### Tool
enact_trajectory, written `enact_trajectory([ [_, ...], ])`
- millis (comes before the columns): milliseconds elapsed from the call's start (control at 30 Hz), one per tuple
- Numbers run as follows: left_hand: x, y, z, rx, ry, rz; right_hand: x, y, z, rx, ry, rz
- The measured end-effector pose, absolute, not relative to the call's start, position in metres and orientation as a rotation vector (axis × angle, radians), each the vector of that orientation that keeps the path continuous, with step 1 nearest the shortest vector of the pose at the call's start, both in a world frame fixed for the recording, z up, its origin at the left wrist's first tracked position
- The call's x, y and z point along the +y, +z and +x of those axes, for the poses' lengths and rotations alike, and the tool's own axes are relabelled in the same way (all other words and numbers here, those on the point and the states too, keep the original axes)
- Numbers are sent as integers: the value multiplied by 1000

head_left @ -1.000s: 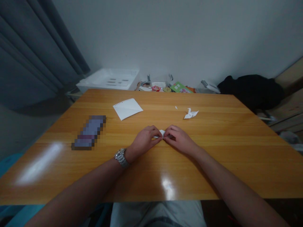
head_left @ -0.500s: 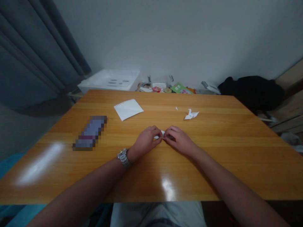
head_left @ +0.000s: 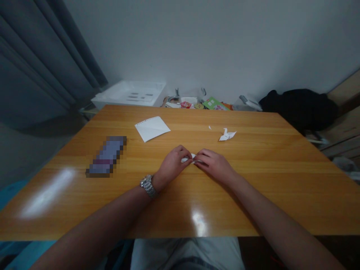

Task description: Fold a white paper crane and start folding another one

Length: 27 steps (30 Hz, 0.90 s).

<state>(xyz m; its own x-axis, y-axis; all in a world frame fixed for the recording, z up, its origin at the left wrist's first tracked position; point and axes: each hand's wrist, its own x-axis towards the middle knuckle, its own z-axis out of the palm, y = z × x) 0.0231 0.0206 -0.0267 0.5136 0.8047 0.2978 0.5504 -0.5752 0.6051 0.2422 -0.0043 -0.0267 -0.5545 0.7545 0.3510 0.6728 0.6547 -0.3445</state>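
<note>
A small folded piece of white paper [head_left: 191,158] lies at the middle of the wooden table [head_left: 253,176], pinched from both sides. My left hand [head_left: 172,165], with a metal watch on its wrist, has its fingers closed on the paper's left end. My right hand [head_left: 215,165] pinches the right end, fingertips meeting those of the left hand. Most of the paper is hidden under the fingers. A finished folded white paper figure [head_left: 227,135] rests farther back to the right, apart from both hands.
A white notepad sheet [head_left: 152,128] lies at the back left of the table, a pixelated dark oblong object [head_left: 107,156] to the left. Behind the table stand a white tray [head_left: 131,93], small clutter [head_left: 197,104] and a black bag [head_left: 299,108]. Grey curtain on the left.
Both hands have shifted slightly away from me with the paper still pinched between them. Nothing else on the table has moved.
</note>
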Motion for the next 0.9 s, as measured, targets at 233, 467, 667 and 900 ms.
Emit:
enact_trajectory([
  [233,23,-31,21,1130,788,2401,-3,-27,245,-2488,124,-1057],
  [467,21,-14,7,953,526,2618,-3,-30,250,-2481,198,-1113],
  [667,15,-5,2,920,418,2697,-1,-34,251,-2449,210,-1134],
  [900,12,-5,6,933,362,2792,-2,-37,251,-2435,249,-1138],
])
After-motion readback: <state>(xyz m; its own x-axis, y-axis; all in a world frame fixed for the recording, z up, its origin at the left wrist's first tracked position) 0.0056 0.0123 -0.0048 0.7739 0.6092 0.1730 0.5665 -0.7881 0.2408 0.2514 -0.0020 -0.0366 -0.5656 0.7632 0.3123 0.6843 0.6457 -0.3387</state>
